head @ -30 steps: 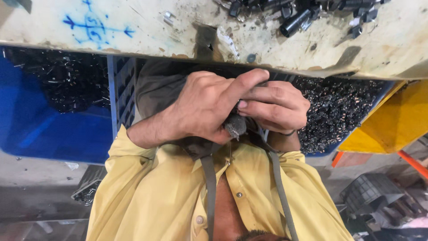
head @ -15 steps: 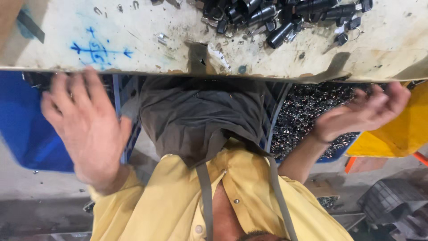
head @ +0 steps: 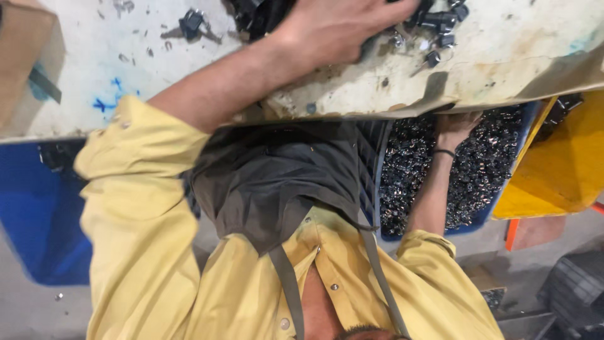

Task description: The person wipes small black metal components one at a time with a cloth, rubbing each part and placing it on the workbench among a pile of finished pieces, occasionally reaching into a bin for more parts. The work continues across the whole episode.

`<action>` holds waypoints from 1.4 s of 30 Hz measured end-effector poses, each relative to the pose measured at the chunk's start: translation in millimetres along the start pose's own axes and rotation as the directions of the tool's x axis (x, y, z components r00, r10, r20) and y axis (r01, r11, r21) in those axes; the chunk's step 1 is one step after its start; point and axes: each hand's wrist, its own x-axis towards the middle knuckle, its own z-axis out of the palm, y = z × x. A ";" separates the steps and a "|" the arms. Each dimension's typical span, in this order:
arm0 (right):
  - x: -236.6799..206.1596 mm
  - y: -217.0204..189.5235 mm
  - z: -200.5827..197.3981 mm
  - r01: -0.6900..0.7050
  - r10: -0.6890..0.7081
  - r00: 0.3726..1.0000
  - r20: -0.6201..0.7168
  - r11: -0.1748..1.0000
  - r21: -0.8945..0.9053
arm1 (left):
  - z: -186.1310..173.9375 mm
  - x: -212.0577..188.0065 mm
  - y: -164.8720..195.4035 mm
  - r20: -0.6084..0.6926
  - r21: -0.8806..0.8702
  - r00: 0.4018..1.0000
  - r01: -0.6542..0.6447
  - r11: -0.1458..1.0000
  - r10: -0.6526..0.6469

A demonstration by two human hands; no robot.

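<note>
My left hand lies on the worn white tabletop, fingers curled over a heap of small black parts. Whether it grips any of them is hidden. My right hand reaches below the table edge into a blue bin filled with small shiny metal pieces. Its fingertips are buried among the pieces and partly hidden by the table. A dark band circles that wrist. My yellow shirt and dark apron fill the lower middle.
A single black part sits apart on the table at the upper left. A cardboard box stands at the table's left end. Below are another blue bin at left and a yellow bin at right.
Both hands were clasped together at my chest, then spread apart. Now the left has gone up onto the parts heap and the right down into the blue bin.
</note>
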 end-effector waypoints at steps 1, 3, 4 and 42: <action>-2.5 1.3 -1.8 -0.029 0.031 0.999 -0.024 0.996 0.082 | -2.5 -6.1 -5.9 -0.063 0.091 0.997 -0.040 0.995 0.046; -7.0 7.2 -3.3 0.073 -0.068 0.997 -0.041 0.991 0.109 | -14.3 -28.7 -18.0 -0.180 0.281 0.972 -0.099 0.955 0.154; -10.1 10.9 -3.2 0.125 -0.120 0.992 -0.049 0.984 0.123 | -21.9 -39.6 -22.2 -0.149 0.313 0.978 -0.096 0.945 0.149; -91.4 -139.4 -118.7 -0.731 -0.550 0.657 0.515 -0.631 0.258 | -38.0 -133.9 136.9 -0.260 -0.775 0.805 0.155 0.613 -0.533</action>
